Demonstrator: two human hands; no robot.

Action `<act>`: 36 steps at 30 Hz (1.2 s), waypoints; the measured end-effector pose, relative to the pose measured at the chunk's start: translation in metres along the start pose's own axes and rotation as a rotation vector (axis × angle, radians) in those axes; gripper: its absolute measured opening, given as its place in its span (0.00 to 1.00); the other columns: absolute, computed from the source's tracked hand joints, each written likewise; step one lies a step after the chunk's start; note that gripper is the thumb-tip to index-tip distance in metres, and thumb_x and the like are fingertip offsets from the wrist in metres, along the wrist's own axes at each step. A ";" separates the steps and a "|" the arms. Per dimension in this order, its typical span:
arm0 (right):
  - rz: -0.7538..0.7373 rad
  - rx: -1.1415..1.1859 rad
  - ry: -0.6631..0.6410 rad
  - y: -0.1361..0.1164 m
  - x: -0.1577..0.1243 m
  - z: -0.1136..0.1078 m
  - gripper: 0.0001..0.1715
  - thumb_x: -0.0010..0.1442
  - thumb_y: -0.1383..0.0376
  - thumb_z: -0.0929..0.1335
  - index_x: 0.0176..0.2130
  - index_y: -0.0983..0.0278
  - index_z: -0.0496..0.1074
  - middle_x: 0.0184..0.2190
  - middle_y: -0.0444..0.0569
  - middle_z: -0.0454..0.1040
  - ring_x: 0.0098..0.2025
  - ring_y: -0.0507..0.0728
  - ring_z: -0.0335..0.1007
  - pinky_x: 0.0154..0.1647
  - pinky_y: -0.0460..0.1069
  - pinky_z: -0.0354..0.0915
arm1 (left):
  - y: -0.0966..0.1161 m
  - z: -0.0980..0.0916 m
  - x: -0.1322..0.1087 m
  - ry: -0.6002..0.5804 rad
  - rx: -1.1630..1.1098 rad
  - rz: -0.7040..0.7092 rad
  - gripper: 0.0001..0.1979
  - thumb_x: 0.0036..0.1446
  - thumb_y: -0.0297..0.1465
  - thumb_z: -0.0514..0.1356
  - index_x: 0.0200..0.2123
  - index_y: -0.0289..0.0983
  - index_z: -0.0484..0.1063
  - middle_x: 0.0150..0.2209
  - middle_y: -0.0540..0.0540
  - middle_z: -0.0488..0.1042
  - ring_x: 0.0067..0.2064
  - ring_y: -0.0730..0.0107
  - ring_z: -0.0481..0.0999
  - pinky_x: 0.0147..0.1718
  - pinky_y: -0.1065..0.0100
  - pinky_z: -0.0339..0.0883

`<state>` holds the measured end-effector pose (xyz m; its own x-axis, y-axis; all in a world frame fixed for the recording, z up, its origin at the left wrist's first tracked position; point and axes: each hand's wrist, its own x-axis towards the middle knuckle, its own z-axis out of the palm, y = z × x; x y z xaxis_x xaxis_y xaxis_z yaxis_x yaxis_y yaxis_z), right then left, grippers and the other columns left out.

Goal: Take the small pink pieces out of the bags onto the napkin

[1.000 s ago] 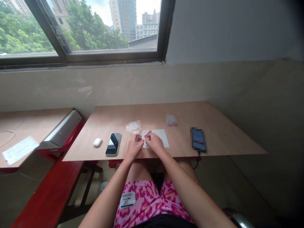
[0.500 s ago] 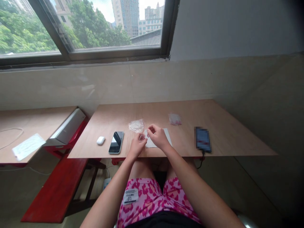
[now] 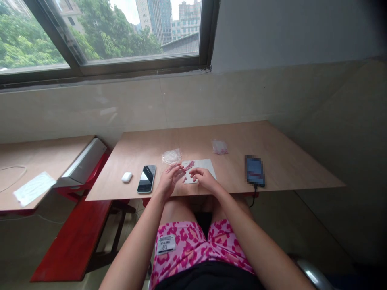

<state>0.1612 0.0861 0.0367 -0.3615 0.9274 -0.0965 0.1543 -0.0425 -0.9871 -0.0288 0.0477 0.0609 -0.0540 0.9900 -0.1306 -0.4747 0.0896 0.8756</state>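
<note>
Where the left hand [image 3: 171, 181] grips, a thin strip [image 3: 171, 168] points left.

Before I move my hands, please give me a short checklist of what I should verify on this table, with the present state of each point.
1. Left hand has firm grip on the thin pinkish strip: cannot tell, too small to see.
2. Right hand is free: ok, its curled fingers hold nothing visible above the white sheet.
3. Pink pieces are not under either hand: ok, they lie on the sheet's far left part.
4. Clear plastic bag is off the sheet: ok, it lies just beyond its left corner.
5. Small bag with pink contents is closed: cannot tell.
6. Smartphone is apart from the left hand: ok.
</note>
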 end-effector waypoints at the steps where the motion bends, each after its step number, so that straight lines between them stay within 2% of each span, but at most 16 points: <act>1: 0.027 0.088 -0.051 0.001 -0.005 0.004 0.20 0.50 0.67 0.64 0.41 0.64 0.78 0.38 0.50 0.80 0.33 0.55 0.75 0.25 0.44 0.65 | 0.000 0.000 0.000 -0.010 -0.019 -0.002 0.17 0.56 0.36 0.69 0.47 0.36 0.73 0.45 0.41 0.79 0.50 0.58 0.81 0.58 0.53 0.70; 4: 0.086 0.263 -0.153 0.002 -0.018 0.014 0.21 0.48 0.66 0.65 0.42 0.64 0.77 0.42 0.52 0.80 0.37 0.56 0.75 0.27 0.45 0.69 | -0.001 0.001 -0.001 -0.044 -0.071 -0.019 0.16 0.57 0.35 0.69 0.47 0.36 0.73 0.43 0.42 0.80 0.49 0.59 0.81 0.58 0.52 0.70; 6: 0.124 0.317 -0.181 0.000 -0.025 0.020 0.18 0.50 0.64 0.66 0.42 0.63 0.77 0.43 0.53 0.80 0.36 0.55 0.75 0.29 0.45 0.70 | -0.001 0.001 -0.002 -0.062 -0.090 -0.033 0.16 0.57 0.35 0.69 0.47 0.36 0.73 0.42 0.42 0.80 0.48 0.59 0.81 0.58 0.51 0.71; 9: 0.144 0.353 -0.184 -0.002 -0.029 0.025 0.14 0.55 0.59 0.69 0.39 0.63 0.77 0.41 0.52 0.80 0.34 0.53 0.74 0.30 0.45 0.68 | -0.001 0.002 -0.004 -0.075 -0.088 -0.042 0.15 0.58 0.35 0.68 0.47 0.36 0.73 0.41 0.42 0.79 0.48 0.60 0.81 0.58 0.52 0.71; 12: 0.118 0.374 -0.164 -0.002 -0.030 0.028 0.15 0.57 0.54 0.71 0.36 0.64 0.76 0.38 0.51 0.79 0.31 0.52 0.71 0.29 0.44 0.66 | 0.000 0.004 -0.006 -0.078 -0.068 -0.043 0.15 0.59 0.35 0.68 0.47 0.36 0.73 0.42 0.42 0.79 0.48 0.60 0.81 0.58 0.52 0.71; 17: 0.087 0.331 -0.128 -0.001 -0.031 0.030 0.17 0.57 0.52 0.72 0.34 0.64 0.76 0.33 0.48 0.78 0.28 0.51 0.68 0.28 0.44 0.64 | 0.001 0.006 -0.006 -0.060 -0.047 -0.029 0.16 0.57 0.36 0.69 0.46 0.36 0.74 0.42 0.42 0.79 0.48 0.59 0.81 0.57 0.52 0.71; 24: 0.015 0.278 -0.121 0.004 -0.032 0.031 0.19 0.59 0.50 0.72 0.34 0.64 0.77 0.30 0.46 0.75 0.29 0.51 0.67 0.28 0.44 0.62 | 0.000 0.006 -0.005 -0.051 -0.141 -0.051 0.15 0.57 0.33 0.70 0.45 0.36 0.75 0.39 0.43 0.79 0.45 0.61 0.81 0.58 0.51 0.70; 32: 0.085 0.289 -0.154 0.003 -0.030 0.035 0.23 0.57 0.47 0.73 0.36 0.64 0.78 0.31 0.47 0.76 0.28 0.51 0.66 0.29 0.45 0.64 | 0.000 0.002 -0.004 -0.026 -0.226 -0.075 0.15 0.55 0.30 0.71 0.45 0.34 0.76 0.39 0.43 0.79 0.43 0.63 0.81 0.57 0.55 0.70; 36: 0.042 0.274 -0.181 0.006 -0.028 0.039 0.22 0.57 0.48 0.73 0.36 0.64 0.77 0.32 0.48 0.76 0.27 0.51 0.67 0.27 0.46 0.64 | 0.002 0.003 -0.003 -0.017 -0.231 -0.082 0.15 0.54 0.30 0.72 0.44 0.34 0.76 0.39 0.43 0.80 0.43 0.63 0.81 0.55 0.56 0.71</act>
<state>0.1368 0.0451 0.0289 -0.5214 0.8427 -0.1345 -0.0719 -0.2005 -0.9771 -0.0265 0.0448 0.0645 0.0073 0.9823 -0.1872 -0.6651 0.1446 0.7327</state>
